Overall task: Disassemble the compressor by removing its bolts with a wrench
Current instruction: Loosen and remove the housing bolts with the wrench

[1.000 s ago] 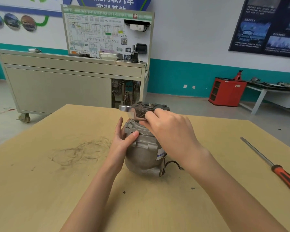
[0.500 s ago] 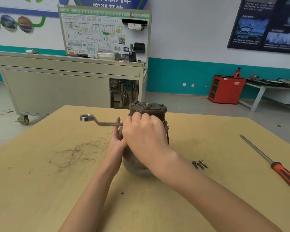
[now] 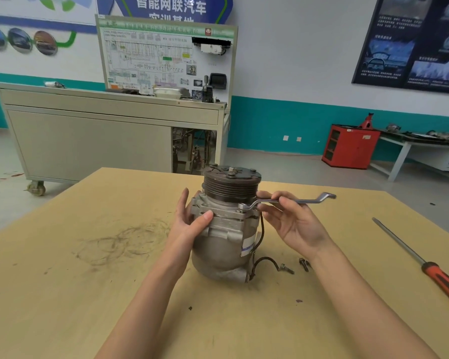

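Observation:
A grey metal compressor point(image 3: 223, 244) with a dark grooved pulley on top stands upright on the wooden table point(image 3: 62, 294). My left hand point(image 3: 189, 221) holds its left side, thumb pressed on the front flange. My right hand point(image 3: 293, 224) pinches the shaft of an offset ring wrench point(image 3: 288, 201). The wrench's near ring sits on a bolt at the flange's right front, and its far end points right. Three loose bolts point(image 3: 296, 266) lie on the table to the right of the compressor's base, near its black wire.
A long screwdriver point(image 3: 420, 263) with a red and black handle lies at the table's right edge. Dark scuff marks point(image 3: 122, 242) cover the table to the left. Behind the table stand a grey training bench point(image 3: 109, 136) and a red cabinet point(image 3: 350, 146).
The wrench has swung from pointing left to pointing right, with its ring now on a right-front flange bolt. My right hand moved from over the compressor to its right side.

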The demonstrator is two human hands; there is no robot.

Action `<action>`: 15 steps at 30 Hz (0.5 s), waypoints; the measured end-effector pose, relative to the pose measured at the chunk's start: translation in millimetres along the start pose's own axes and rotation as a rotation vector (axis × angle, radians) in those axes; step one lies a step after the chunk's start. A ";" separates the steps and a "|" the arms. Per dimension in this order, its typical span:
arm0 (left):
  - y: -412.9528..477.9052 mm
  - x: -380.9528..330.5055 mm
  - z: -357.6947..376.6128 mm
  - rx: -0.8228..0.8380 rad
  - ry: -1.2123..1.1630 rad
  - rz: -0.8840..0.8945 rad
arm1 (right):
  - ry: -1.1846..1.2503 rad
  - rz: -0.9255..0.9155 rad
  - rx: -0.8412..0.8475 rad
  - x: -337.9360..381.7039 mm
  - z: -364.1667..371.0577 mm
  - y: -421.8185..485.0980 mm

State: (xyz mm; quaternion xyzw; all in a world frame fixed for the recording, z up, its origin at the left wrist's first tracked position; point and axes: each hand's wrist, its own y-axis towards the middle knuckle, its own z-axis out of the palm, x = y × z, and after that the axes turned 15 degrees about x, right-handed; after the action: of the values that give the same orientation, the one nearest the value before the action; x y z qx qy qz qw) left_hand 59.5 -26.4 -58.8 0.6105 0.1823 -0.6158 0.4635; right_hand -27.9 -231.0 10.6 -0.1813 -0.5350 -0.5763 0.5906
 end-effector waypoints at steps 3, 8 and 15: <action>-0.5 -1.6 0.2 0.007 0.006 -0.004 | 0.007 -0.022 -0.060 2.4 -0.2 6.8; -1.2 -2.3 0.5 0.007 0.001 -0.002 | -0.683 -0.158 -0.303 34.1 24.3 5.6; -2.1 -2.4 1.9 0.003 0.006 0.006 | -2.042 -0.496 -0.060 22.1 86.7 24.0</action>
State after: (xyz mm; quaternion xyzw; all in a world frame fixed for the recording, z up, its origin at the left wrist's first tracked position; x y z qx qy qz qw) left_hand 56.2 -26.0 -57.0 0.6138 0.1808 -0.6128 0.4638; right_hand -48.8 -163.2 70.2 -0.4810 -0.7865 -0.2675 -0.2801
